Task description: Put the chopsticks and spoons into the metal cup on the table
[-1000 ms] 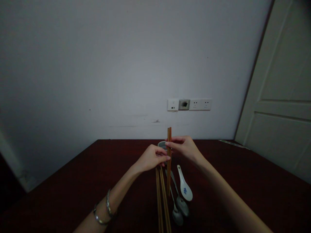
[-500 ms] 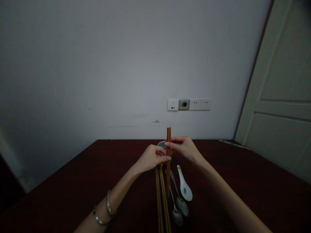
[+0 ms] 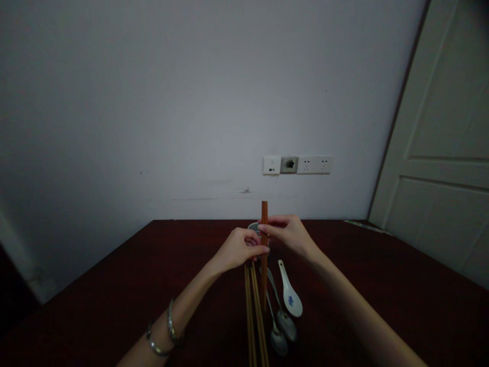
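Reddish-brown chopsticks (image 3: 264, 270) stand upright, held together in both hands. My left hand (image 3: 240, 247) pinches them around mid-length, and my right hand (image 3: 288, 232) grips them higher up. Behind my fingers is a pale round container (image 3: 252, 226), mostly hidden. Several lighter wooden chopsticks (image 3: 252, 316) lie lengthwise on the table, just left of the upright ones. Two metal spoons (image 3: 284, 326) rest to the right, their handles partly covered by the held chopsticks. Beside them lies a white ceramic spoon (image 3: 292, 300) with a blue mark in its bowl.
The dark red table (image 3: 153, 285) meets a pale wall (image 3: 191, 127) at its far edge. Wall sockets (image 3: 313, 164) sit above it. A thin flat strip (image 3: 367, 227) lies at the back right, near a white panelled door (image 3: 439, 168).
The upright chopsticks have turned slightly and now line up as one narrow bundle, with their tops a touch further left. Both hands stay almost where they were.
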A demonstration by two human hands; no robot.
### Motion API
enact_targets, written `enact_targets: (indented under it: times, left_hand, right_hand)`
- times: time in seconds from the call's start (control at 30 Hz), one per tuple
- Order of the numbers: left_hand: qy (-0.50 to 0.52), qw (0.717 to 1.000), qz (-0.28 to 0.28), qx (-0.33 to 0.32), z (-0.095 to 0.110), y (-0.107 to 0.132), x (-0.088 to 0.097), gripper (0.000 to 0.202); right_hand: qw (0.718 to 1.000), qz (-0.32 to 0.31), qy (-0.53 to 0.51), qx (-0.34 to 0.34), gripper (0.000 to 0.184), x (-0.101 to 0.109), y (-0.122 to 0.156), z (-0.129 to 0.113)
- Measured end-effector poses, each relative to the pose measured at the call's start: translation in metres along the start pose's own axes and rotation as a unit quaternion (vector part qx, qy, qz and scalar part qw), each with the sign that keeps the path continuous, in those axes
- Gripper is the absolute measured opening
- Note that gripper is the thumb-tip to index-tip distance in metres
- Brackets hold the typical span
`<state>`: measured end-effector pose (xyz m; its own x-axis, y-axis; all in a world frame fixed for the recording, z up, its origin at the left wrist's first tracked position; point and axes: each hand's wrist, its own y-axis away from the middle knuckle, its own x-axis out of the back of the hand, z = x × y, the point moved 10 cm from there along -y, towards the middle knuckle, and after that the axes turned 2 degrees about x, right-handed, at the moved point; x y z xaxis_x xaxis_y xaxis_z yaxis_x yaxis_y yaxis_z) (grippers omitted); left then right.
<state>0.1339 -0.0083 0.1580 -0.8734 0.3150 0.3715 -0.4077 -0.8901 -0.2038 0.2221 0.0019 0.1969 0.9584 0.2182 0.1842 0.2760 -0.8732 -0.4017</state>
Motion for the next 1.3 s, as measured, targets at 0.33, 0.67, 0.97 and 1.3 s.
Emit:
enact_targets:
  times: [0.33,0.67,0.97,1.3]
  left_hand:
    - [0.015,0.999,-0.016,0.041,-0.011,0.0,-0.003,0.028]
    - [-0.005,0.999,-0.042,0.033,-0.007,0.0,-0.007,0.027]
    - [-0.046,0.997,-0.05,0.037,-0.005,0.003,-0.009,0.028]
    - [-0.059,0.997,-0.048,0.028,0.002,0.007,-0.008,0.025]
  right_hand:
    - [1.0,-0.011,0.0,0.003,0.027,-0.002,-0.001,0.001]
    - [1.0,-0.005,0.002,0.017,0.027,-0.001,-0.001,0.001]
    - [1.0,-0.01,0.006,0.012,0.027,-0.002,-0.001,0.003]
    - [1.0,-0.03,0.001,0.006,0.028,-0.005,0.001,0.0]
